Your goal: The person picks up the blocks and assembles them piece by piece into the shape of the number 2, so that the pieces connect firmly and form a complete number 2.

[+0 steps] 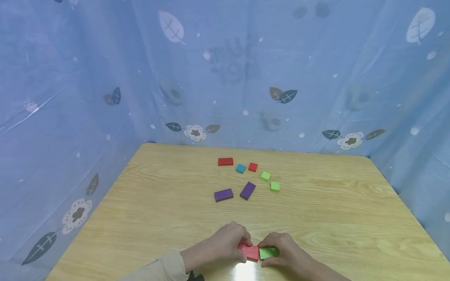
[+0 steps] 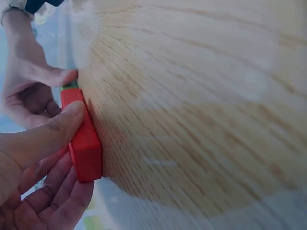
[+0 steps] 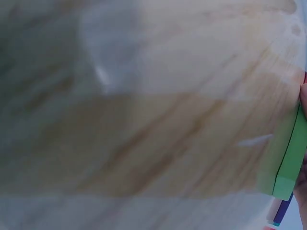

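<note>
Near the table's front edge, my left hand pinches a red rectangular block between thumb and fingers. Just to its right, my right hand grips a green rectangular block, its thumb on the near side and fingers on the far side. The two blocks lie end to end on the table, touching or almost so. In the left wrist view the red block rests flat on the wood, and the green one is mostly hidden behind it. At the right wrist view's edge shows the green block.
Farther back on the wooden table lie two purple blocks, a long red block, a small blue block, a small red block and two small green blocks. A blue patterned curtain surrounds the table.
</note>
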Available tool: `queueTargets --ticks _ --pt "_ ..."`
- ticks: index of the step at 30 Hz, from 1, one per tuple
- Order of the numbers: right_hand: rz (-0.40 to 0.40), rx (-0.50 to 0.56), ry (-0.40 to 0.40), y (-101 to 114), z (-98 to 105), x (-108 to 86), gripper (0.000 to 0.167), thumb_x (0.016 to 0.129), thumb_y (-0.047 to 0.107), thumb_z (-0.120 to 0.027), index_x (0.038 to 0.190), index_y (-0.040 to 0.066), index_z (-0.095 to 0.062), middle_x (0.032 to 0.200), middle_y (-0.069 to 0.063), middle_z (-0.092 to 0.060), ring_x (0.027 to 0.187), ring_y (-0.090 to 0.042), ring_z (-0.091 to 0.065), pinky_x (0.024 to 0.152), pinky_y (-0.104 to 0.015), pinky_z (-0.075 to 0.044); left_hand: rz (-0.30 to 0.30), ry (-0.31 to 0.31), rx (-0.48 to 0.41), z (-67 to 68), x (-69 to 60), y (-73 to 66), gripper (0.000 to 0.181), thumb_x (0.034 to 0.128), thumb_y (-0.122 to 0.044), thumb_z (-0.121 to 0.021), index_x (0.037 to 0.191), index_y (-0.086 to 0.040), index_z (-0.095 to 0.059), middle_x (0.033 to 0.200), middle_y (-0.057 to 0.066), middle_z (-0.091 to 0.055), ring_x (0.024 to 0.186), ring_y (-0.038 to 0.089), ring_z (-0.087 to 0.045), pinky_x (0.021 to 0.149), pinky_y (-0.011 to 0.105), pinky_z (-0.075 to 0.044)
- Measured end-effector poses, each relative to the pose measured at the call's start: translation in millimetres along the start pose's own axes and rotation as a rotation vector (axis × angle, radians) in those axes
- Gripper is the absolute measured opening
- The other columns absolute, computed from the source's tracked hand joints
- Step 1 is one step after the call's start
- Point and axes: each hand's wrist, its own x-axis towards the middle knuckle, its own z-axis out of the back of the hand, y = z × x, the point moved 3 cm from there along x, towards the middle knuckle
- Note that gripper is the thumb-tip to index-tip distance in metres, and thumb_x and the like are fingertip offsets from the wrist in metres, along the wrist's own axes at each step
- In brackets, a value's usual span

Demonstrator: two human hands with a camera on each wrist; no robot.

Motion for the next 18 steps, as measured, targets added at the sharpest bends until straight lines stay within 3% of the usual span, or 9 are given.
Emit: queueTargets --ticks 8,18 --pt "0.066 -0.053 -0.082 1.8 -3.4 2.2 0.026 0.074 0.023 -0.081 0.094 0.009 -0.071 0.088 0.004 -0.071 0.081 -0.003 -0.063 0.071 -0.011 -0.047 0.008 -0.002 -0.004 -0.4 -0.4 -0.8 0.027 0.0632 -0.017 -0.088 0.087 -0.014 -0.076 0.075 -0.015 -0.065 0.063 -0.004 -0.044 0.055 0.010 -0.036" --pt "-0.089 -0.057 0.001 4.7 -2.9 8.7 0.019 0.074 0.020 -0.082 0.088 0.012 -0.073 0.084 0.010 -0.069 0.078 0.003 -0.058 0.065 -0.018 -0.048 0.019 0.001 -0.029 1.4 -0.6 -1.4 0.027 0.0630 -0.016 -0.088 0.086 -0.013 -0.076 0.074 -0.015 -0.064 0.062 -0.005 -0.044 0.055 0.010 -0.036"
